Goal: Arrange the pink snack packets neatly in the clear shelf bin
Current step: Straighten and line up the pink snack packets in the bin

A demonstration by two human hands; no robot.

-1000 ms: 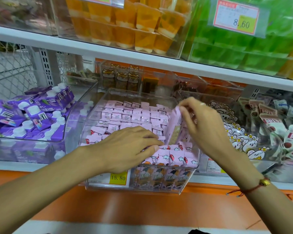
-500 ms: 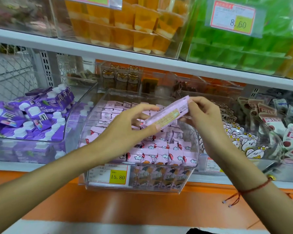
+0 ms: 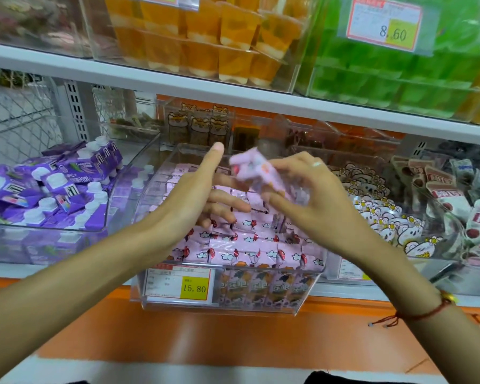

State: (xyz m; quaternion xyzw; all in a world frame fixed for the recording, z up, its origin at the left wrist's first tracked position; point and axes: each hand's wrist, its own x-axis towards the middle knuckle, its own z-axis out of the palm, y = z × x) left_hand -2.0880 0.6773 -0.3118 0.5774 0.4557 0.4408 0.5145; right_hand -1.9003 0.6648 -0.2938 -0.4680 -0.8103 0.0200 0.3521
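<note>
Pink packet [image 3: 261, 173], motion-blurred, held above the bin [image 3: 311, 275] in the right hand [image 3: 313, 200]. Right fingers [image 3: 284, 209] curled round its right part; ring on one finger, red cord bracelet [image 3: 419, 314] at the wrist. Packet tilted, left end higher.

Left hand [image 3: 194, 195] just left of the packet, fingers straight and spread, thumb pointing up, holding nothing. Cannot tell whether its fingertips touch the packet.

Bin is clear plastic, on the lower shelf [image 3: 17, 270], front centre. Inside: pink packets [image 3: 250, 248] in rows, lying flat, cloud print facing up near the front; more rows further back, partly hidden by the hands. Front wall shows a row of packets standing upright. Price tag [image 3: 180, 285] on the front left reads 15.80.

Left neighbour: clear bin of purple cartons [image 3: 47, 189] with white caps, jumbled. Right neighbour: packets with a white cartoon animal [image 3: 383, 220]; further right, brown-and-white packs [image 3: 455, 206].

Upper shelf: orange jelly cups [image 3: 214, 37], green jelly cups [image 3: 385, 76], tag [image 3: 385, 23] reading 8.60.
</note>
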